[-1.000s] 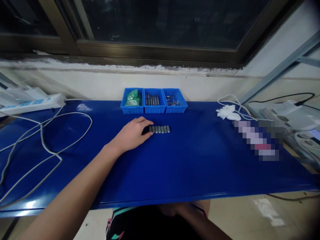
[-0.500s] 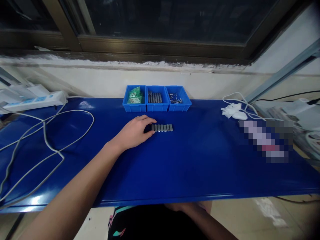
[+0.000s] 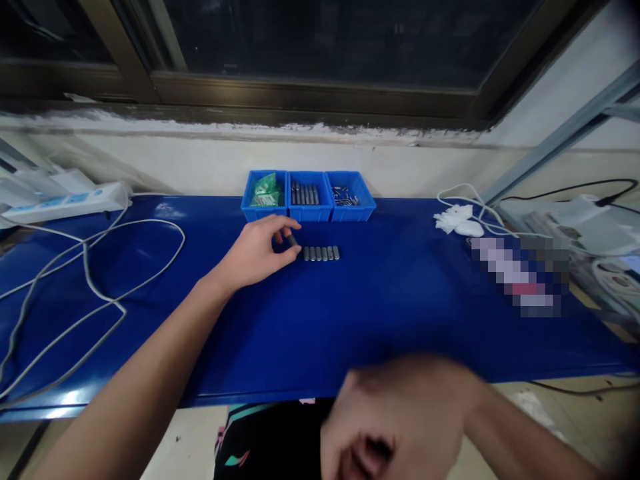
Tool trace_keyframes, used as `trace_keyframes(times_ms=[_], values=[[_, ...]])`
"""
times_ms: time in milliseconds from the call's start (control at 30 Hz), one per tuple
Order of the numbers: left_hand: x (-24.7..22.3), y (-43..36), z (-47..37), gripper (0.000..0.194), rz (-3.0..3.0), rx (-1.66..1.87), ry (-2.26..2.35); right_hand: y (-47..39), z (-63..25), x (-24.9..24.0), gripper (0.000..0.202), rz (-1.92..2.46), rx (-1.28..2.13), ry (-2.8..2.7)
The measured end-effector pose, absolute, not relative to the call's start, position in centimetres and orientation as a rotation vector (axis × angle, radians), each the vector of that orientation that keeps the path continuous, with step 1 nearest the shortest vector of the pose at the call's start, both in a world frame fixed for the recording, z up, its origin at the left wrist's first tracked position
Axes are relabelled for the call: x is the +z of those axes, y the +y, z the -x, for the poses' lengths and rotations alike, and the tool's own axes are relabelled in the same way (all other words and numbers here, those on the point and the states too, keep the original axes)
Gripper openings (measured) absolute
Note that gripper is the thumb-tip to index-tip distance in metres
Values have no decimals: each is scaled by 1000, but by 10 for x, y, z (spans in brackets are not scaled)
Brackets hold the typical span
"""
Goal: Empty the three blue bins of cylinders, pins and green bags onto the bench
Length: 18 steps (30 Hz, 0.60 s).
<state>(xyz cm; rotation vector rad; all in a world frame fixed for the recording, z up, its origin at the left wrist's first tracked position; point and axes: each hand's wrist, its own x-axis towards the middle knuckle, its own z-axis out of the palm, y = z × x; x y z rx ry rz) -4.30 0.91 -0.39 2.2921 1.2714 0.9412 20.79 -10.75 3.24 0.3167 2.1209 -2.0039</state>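
Metal blocks (image 3: 321, 253) sit side by side in a short row of six, near the middle of the blue bench (image 3: 400, 293). Closest is the right hand (image 3: 400, 413), big and blurry at the bench's near edge. Its fingers are curled, but I cannot tell if it has hold of something. Farther in, the left hand (image 3: 260, 250) is partly closed, with a dark block (image 3: 293, 239) pinched between thumb and fingers. That block is tilted, just beside the row's left end. White cords (image 3: 123, 312) loop over the left side. Behind the hand are three blue boxes in a line: the left box (image 3: 264, 213) has green packets (image 3: 266, 188), the middle box (image 3: 310, 214) has more metal blocks, and the right box (image 3: 353, 214) has little shiny pins (image 3: 345, 196). Past them are the wall (image 3: 210, 160) and a dark window (image 3: 320, 47).
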Motion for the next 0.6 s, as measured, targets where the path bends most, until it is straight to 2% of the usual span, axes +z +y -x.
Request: trace_keyframes(times_ms=[67, 133, 233, 300, 400, 500, 600], values=[[-1, 7, 40, 35, -2211, 1053, 1250, -63, -206, 59, 12, -505, -2107, 2272], [0, 5, 36, 34, -2131, 1112, 1224, -18, -202, 66, 11, -800, -2109, 2576], [-2, 3, 31, 34, -2000, 1162, 1169, 28, -192, 39, 14, -1391, -1994, 3112], [-3, 2, 27, 36, -1891, 1195, 1123, 37, -186, 12, 20, -1687, -1828, 3184], [-2, 2, 24, 39, -1734, 1217, 1041, 26, -180, -14, 26, -1608, -1615, 3237], [-1, 3, 22, 42, -1608, 1230, 977, 13, -177, -19, 22, -1502, -1398, 3383], [-2, 4, 23, 44, -1511, 1229, 957, 12, -177, -17, 24, -1568, -1373, 3435]])
